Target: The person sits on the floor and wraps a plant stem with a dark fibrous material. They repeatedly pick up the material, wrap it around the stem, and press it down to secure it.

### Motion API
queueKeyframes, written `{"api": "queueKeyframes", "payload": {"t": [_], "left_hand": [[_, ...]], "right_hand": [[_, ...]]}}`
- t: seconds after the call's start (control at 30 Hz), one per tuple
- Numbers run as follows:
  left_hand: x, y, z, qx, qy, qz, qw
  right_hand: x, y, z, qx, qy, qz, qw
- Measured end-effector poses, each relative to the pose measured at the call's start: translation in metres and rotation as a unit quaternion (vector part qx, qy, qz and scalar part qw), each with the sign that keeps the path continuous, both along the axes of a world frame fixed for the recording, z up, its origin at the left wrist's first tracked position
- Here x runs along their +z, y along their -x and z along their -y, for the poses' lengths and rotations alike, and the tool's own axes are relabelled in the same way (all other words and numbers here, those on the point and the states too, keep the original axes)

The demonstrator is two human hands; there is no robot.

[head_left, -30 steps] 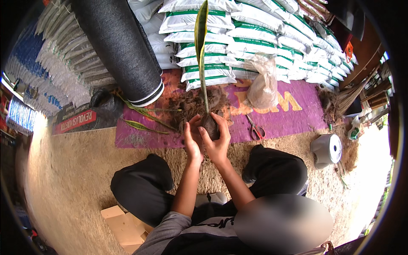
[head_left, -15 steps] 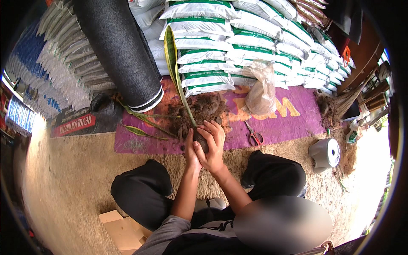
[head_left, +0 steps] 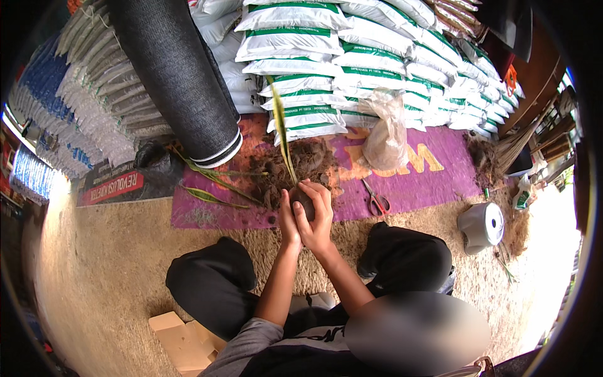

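Note:
Both my hands are cupped around a dark brown ball of soil (head_left: pixel 304 202), out of which a long green and yellow snake plant leaf (head_left: pixel 281 129) rises. My left hand (head_left: pixel 289 221) presses on the ball's left side. My right hand (head_left: pixel 318 217) wraps its right side, fingers curled over the top. Just beyond my hands, a heap of brown fibrous soil (head_left: pixel 314 156) lies on the purple printed banner (head_left: pixel 427 186). More snake plant leaves (head_left: pixel 217 197) rest on the banner left of the heap. Whatever roots the ball encloses are hidden.
Red-handled scissors (head_left: pixel 378 202) lie right of my hands, with a clear plastic bag (head_left: pixel 384 135) behind them. A grey plastic stool (head_left: pixel 480 226) stands farther right. Stacked white and green sacks (head_left: pixel 295 81) and a black mesh roll (head_left: pixel 182 81) line the back. A cardboard box (head_left: pixel 182 342) sits at lower left.
The leaf has turned to show a narrower side, and its tip has moved lower and to the right. My hands have shifted slightly right, still clasping the soil ball.

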State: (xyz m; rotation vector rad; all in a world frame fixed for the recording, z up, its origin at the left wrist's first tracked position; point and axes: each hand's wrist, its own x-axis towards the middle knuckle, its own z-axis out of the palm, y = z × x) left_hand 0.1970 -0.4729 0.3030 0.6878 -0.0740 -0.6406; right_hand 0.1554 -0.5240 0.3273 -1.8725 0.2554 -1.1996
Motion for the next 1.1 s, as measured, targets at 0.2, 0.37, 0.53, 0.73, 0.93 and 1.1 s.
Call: {"api": "queueKeyframes", "payload": {"t": [0.2,0.37,0.53,0.73,0.93,1.1], "left_hand": [[-0.011,0.001,-0.003,-0.016,-0.076,0.158,0.984],[-0.003,-0.002,-0.004,-0.008,-0.112,0.1,0.989],[0.002,0.003,0.0,0.018,-0.148,0.101,0.984],[-0.001,0.0,-0.001,0.052,-0.126,0.097,0.986],[-0.009,0.0,0.0,0.024,-0.044,0.016,0.999],[-0.006,-0.002,0.0,0.015,-0.048,0.015,0.999]], "right_hand": [[-0.002,0.006,0.003,-0.001,0.026,-0.014,1.0],[0.0,0.006,0.004,-0.031,0.055,-0.054,0.997],[-0.003,0.003,0.004,-0.014,-0.033,-0.042,0.998],[-0.005,-0.003,-0.005,0.029,-0.165,0.021,0.986],[-0.008,0.003,-0.007,-0.012,-0.015,-0.014,1.0],[-0.018,0.003,-0.007,0.016,-0.014,-0.063,0.998]]}}
